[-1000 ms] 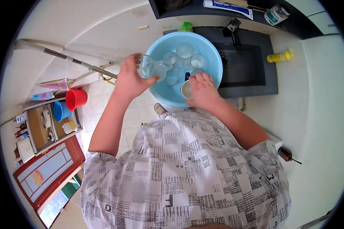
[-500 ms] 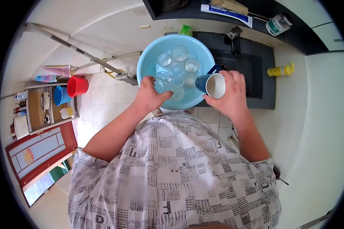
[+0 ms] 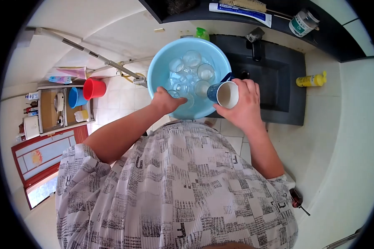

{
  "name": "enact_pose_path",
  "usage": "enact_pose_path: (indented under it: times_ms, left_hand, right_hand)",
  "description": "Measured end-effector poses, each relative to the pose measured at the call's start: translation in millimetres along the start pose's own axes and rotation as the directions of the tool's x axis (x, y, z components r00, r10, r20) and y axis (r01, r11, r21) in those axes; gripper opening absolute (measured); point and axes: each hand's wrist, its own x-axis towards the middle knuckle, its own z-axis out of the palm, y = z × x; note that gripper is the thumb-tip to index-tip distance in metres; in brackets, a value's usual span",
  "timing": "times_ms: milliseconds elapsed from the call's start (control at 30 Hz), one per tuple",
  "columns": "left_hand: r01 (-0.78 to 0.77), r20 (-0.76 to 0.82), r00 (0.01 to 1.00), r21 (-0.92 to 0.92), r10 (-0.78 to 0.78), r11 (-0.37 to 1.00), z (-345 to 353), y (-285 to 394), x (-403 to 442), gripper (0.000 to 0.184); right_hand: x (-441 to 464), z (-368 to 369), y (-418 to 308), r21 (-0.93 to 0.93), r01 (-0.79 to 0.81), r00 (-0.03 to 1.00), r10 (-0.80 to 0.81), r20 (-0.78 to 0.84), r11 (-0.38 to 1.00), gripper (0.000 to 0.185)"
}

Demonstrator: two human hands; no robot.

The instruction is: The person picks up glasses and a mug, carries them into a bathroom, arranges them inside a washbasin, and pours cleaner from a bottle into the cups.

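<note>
Light-blue basin [image 3: 161,62]: clear glasses [image 3: 205,72] inside | dark shelf [image 3: 335,38]: white-and-blue tube [image 3: 240,14], brush [image 3: 247,4], jar [image 3: 302,24]

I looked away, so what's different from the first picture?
The left hand, which held up a clear glass, has gone down to the glasses at the near-left side of the basin; whether it still grips one is unclear. The right hand carried the blue mug rightward, to the basin's right rim, and still holds it. The basin stays beside the sink.
</note>
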Motion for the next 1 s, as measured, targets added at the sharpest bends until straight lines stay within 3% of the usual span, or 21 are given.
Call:
enact_pose_path:
  times_ms: [267, 467, 533, 600, 700, 800, 1000]
  left_hand:
    - [0.221, 0.006, 0.975, -0.091, -0.222, 0.971, 32.2, 25.0, 7.7, 0.125]
    - [0.258, 0.107, 0.965, -0.241, -0.239, 0.936, 28.0, 34.6, 11.2, 0.123]
    - [0.059, -0.053, 0.997, -0.024, -0.060, 0.998, 33.5, 23.2, 5.4, 0.118]
    - [-0.183, -0.123, 0.970, 0.211, 0.212, 0.960, 29.3, 16.0, -2.7, 0.112]
    - [-0.538, -0.088, 0.752, 0.490, 0.653, 0.686, 10.5, 7.9, -5.7, 0.097]
    - [-0.513, 0.029, 0.781, 0.599, 0.623, 0.615, 11.2, 1.8, 13.7, 0.092]
    - [-0.539, -0.053, 0.746, 0.538, 0.664, 0.648, 16.8, -7.5, 20.8, 0.089]
  right_hand:
    - [-5.6, 8.8, 9.9, 0.025, -0.022, 1.000, 0.022, 0.010, 0.999, 0.083]
    - [-7.4, 12.4, 12.2, 0.019, -0.031, 0.999, 0.031, 0.016, 0.999, 0.083]
    - [-7.9, 11.9, 11.7, 0.008, -0.032, 0.999, 0.032, 0.013, 0.999, 0.083]
    - [-9.1, 10.9, 12.2, -0.002, -0.034, 0.999, 0.034, 0.007, 0.999, 0.083]
    - [-9.2, 11.9, 12.4, -0.013, -0.035, 0.999, 0.035, 0.006, 0.999, 0.083]
    - [-7.0, 13.1, 7.4, -0.016, -0.038, 0.999, 0.038, 0.024, 0.999, 0.082]
    - [-5.7, 12.1, -1.3, -0.047, -0.040, 0.998, 0.043, 0.052, 0.998, 0.082]
